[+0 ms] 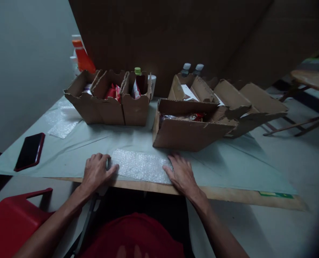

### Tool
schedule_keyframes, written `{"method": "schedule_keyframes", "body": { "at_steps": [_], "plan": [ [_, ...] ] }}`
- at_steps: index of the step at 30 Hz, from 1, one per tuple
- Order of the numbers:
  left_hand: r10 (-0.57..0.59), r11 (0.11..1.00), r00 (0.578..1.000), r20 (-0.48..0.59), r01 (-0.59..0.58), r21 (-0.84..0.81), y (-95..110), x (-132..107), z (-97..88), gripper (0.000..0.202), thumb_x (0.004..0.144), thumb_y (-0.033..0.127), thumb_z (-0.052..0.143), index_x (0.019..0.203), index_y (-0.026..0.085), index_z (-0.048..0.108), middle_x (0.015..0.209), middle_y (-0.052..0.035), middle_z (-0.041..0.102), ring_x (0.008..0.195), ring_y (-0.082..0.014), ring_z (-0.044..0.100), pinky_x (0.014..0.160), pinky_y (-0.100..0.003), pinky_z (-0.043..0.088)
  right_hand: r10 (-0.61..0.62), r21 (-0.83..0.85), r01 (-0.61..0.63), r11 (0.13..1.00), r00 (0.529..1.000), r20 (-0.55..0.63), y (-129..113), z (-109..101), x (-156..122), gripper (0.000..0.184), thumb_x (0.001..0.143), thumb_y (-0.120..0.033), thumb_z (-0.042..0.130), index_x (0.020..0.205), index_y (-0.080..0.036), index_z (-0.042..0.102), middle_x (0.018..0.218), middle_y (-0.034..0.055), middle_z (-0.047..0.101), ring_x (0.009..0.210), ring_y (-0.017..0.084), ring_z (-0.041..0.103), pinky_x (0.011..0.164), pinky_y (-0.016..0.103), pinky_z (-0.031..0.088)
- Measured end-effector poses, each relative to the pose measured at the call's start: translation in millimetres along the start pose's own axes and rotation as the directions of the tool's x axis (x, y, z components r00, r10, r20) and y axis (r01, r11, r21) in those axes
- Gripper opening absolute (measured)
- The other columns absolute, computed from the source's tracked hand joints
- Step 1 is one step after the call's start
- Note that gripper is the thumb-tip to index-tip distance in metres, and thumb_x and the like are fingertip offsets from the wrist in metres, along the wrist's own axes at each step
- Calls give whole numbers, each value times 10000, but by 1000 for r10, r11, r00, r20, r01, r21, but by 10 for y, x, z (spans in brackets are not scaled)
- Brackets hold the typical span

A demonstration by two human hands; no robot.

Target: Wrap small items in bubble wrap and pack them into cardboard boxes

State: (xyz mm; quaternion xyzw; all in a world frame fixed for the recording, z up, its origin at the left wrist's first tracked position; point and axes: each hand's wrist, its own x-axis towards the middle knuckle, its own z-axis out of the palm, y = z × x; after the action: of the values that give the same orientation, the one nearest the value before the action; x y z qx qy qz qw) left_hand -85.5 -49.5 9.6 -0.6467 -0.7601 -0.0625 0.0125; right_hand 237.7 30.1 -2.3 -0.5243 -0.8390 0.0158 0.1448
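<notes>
A flat rectangle of clear bubble wrap lies along the front edge of the table, between my two hands. At its left end rests my left hand, thumb apart from the fingers and its tip touching the sheet. My right hand lies over the right end, with thumb and fingers spread on the plastic. Neither hand is closed around anything. Just behind the right hand stands a low cardboard box holding shiny packets.
Cardboard bins with packets stand at the back left, near an orange bottle. More cardboard bins are at the right. A phone and more bubble wrap lie left. A red stool stands below.
</notes>
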Motion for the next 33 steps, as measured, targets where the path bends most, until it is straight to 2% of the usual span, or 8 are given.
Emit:
{"method": "schedule_keyframes", "body": {
  "at_steps": [6,8,11,16,20,24,28,33],
  "plan": [
    [-8,986,998,66,19,-165,126,43,50,116,835,248,524,789,196,617,839,-51,647,831,-221,596,752,-315,430,58,285,-57,957,998,5,-147,-51,-96,114,904,-245,551,837,-200,632,979,90,735,917,256,653,836,380,465],
    [-63,959,995,74,81,-272,112,107,15,108,838,237,499,778,209,583,728,4,613,701,-170,571,665,-267,403,131,455,-143,879,990,58,-194,-145,-236,125,902,-277,563,958,-206,650,884,56,713,811,217,655,771,334,484],
    [-25,937,1000,-4,22,-349,94,324,-89,108,857,250,503,797,213,585,688,25,614,634,-151,566,628,-251,396,136,669,-213,712,977,166,-318,-230,-443,429,881,-276,583,1306,-215,586,913,30,674,716,149,634,691,263,498],
    [175,939,970,-168,-216,-268,379,1041,-155,225,866,182,534,1051,186,662,967,-77,730,888,-239,661,813,-343,477,62,766,-281,578,951,302,-575,-141,-507,602,901,-242,544,1498,-247,465,821,-24,591,633,97,551,647,218,472],
    [245,921,955,-169,-284,-266,622,1406,-109,470,837,178,594,1306,143,585,1251,-150,666,1154,-303,602,982,-434,463,-17,755,-262,601,940,340,-671,-89,-356,411,897,-245,551,1291,-233,670,834,7,672,649,129,563,640,253,466],
    [425,826,894,-141,-447,-344,447,992,-95,535,796,116,530,1328,156,574,1336,-142,614,1261,-285,539,1077,-462,435,-31,791,-322,521,918,395,-670,-132,-273,261,888,-268,571,1070,-195,742,821,22,691,681,146,589,643,264,454],
    [635,635,770,-62,-566,-527,159,133,-117,723,758,115,500,1469,235,441,1546,-108,444,1472,-302,329,1168,-524,368,-35,822,-510,254,844,535,-654,-126,-274,331,896,-386,602,1134,-173,691,643,-19,639,597,131,580,585,240,418],
    [632,628,768,-104,-587,-511,329,-363,-12,812,783,108,548,1549,239,314,1596,-142,381,1505,-332,288,1172,-564,359,7,835,-549,35,836,549,-694,-72,-242,410,856,-504,665,1081,-160,676,634,-1,666,571,130,581,550,235,407]
  ]
}}
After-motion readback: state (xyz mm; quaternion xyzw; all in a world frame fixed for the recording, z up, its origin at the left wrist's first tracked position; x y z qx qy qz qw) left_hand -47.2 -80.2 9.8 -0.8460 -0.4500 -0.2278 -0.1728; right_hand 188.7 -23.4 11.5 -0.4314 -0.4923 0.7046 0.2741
